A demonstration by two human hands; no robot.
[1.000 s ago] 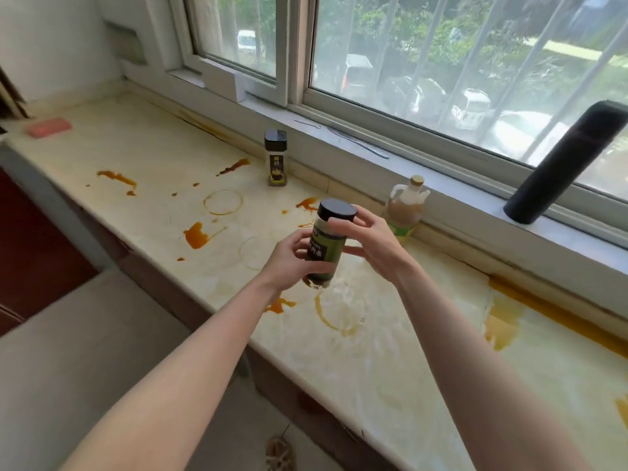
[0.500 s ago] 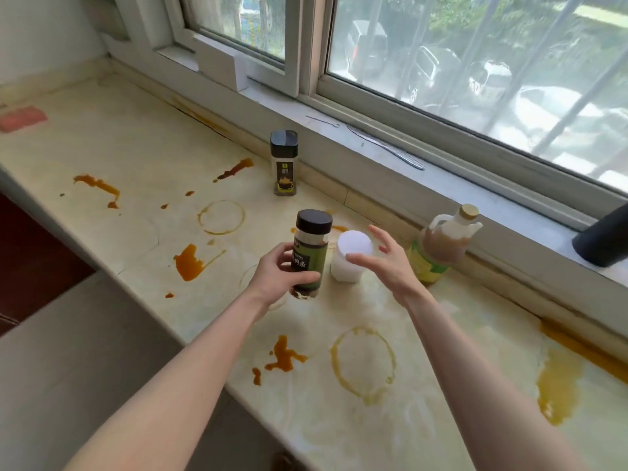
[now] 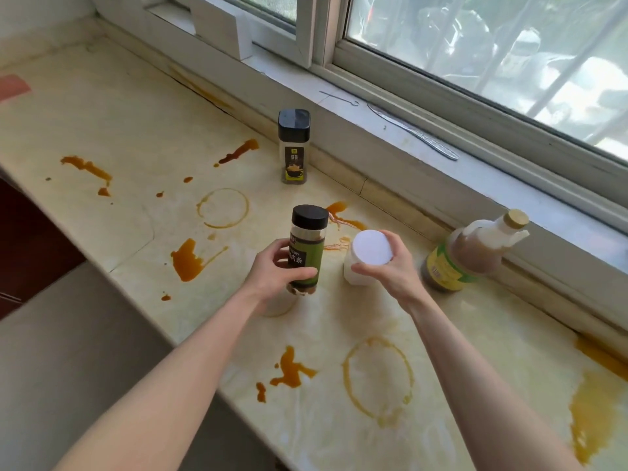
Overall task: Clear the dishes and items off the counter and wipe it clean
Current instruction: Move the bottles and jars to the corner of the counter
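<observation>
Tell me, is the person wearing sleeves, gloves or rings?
No. The left arm and right arm are bare as far as the picture shows, with no sleeves. The left hand and right hand wear no gloves, and I can see no watch, bracelet or ring.

The counter (image 3: 102,124) is pale yellow stone with brown spills and ring marks all over it. A tall jar (image 3: 307,253) with a black lid and a green label is held upright in the left hand (image 3: 278,277), near the front edge. Just beside it is a small white tub (image 3: 372,248) with a round white lid; the right hand (image 3: 390,273) grips the lid. A square bottle (image 3: 294,147) with a black cap stands by the back edge. A jug (image 3: 465,253) of brown stuff with a tan cap sits by the back edge too, further right.
</observation>
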